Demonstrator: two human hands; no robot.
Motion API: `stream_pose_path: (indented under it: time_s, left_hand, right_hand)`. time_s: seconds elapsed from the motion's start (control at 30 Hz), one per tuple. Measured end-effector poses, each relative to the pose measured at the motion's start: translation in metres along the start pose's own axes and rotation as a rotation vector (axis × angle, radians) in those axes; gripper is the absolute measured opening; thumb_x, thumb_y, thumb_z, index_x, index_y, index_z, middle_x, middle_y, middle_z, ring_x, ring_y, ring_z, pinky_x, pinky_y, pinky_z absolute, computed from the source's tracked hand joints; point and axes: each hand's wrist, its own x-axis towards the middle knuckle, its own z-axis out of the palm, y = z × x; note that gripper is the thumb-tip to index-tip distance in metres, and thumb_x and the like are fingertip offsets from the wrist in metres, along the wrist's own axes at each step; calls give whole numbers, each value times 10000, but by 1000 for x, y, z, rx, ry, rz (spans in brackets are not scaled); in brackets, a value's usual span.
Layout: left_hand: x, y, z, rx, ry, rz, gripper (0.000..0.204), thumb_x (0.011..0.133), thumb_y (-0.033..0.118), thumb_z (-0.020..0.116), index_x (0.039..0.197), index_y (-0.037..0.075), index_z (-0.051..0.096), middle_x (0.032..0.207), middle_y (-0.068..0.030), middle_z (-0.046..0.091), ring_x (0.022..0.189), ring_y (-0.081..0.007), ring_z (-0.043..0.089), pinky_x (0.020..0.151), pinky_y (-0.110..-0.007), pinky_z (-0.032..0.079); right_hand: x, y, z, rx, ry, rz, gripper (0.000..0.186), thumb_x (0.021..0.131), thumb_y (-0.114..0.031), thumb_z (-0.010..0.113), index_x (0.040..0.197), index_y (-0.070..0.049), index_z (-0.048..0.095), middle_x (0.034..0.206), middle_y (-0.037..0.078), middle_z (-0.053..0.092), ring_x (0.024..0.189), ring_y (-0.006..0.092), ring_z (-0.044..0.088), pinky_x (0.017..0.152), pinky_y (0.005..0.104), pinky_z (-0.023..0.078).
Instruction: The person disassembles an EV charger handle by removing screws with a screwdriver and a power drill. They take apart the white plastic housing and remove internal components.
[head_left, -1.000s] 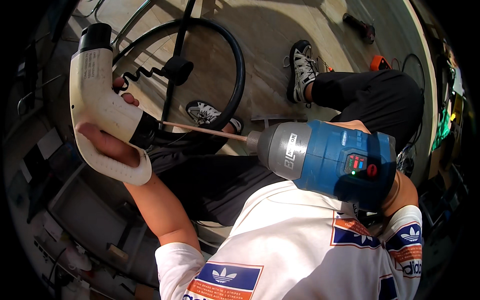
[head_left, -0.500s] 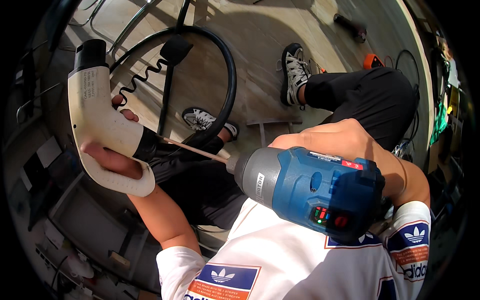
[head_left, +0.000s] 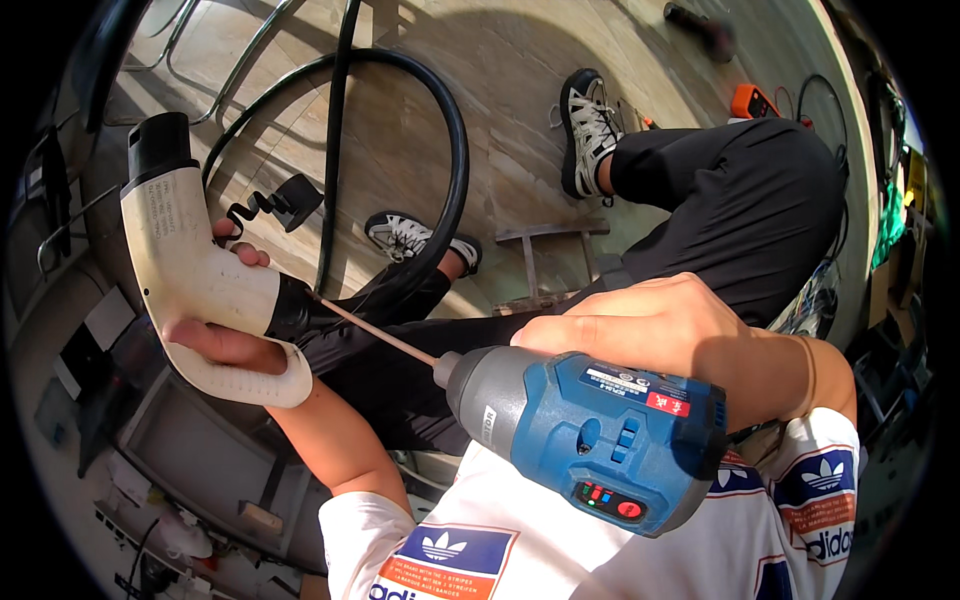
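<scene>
My left hand (head_left: 228, 345) is wrapped round the handle loop of a white electric-vehicle charging gun (head_left: 170, 250), fingertips showing on its far side. The gun has a black nose (head_left: 158, 148) and a black collar (head_left: 296, 308). From the collar runs a thick black cable (head_left: 462, 150). A black cap (head_left: 298, 203) dangles on a coiled cord beside my fingers. My right hand (head_left: 660, 320) grips a blue cordless screwdriver (head_left: 600, 440), whose body hides most of the fingers. Its long thin bit (head_left: 380, 335) points left, its tip at the collar; whether it sits in a screw cannot be seen.
My legs in black trousers and my shoes (head_left: 590, 135) are beyond the tools. An orange meter (head_left: 752, 102) with leads and a dark tool (head_left: 700, 30) lie on the tiled floor at the far right. Metal chair legs (head_left: 250, 60) stand far left; shelving (head_left: 200, 440) is at left.
The screwdriver has moved left and nearer to me, tilting slightly. The charging gun has shifted a little left and nearer. The dangling cap has swung toward me and left. Both hands keep their hold.
</scene>
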Motion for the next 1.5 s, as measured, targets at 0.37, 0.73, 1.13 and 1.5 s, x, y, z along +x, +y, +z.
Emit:
stream_pose_path:
  time_s: [0.37,0.73,1.13,1.5]
  left_hand:
    - [-1,-4,2,2,-9,0,1079,790,812,546,1399,-62,374,1143,-239,573,814,-231,623,750,-330,534]
    - [2,-7,-3,-75,-22,-14,1033,800,736,621,1400,-68,372,1146,-251,569,815,-243,618,742,-342,529]
    - [3,-5,0,-47,-27,-41,1034,797,737,622,1397,-69,376,1137,-254,582,810,-248,621,741,-341,526]
    - [7,-4,9,-28,-10,-51,1004,832,745,571,1386,-74,394,1125,-246,590,813,-232,622,744,-321,534]
  right_hand:
    - [2,-2,-6,88,-48,76,572,765,-125,729,1308,-26,579,981,158,688,837,325,702,741,357,567]
    - [7,12,3,123,26,61,603,721,-240,781,1263,-68,582,993,165,694,869,360,689,717,385,555]
    - [13,18,-2,109,-5,80,678,673,-230,814,1283,-55,577,983,188,697,881,358,699,747,376,564]
    - [14,21,-4,101,54,10,646,696,-213,810,1260,14,591,1006,190,700,883,317,708,780,348,562]
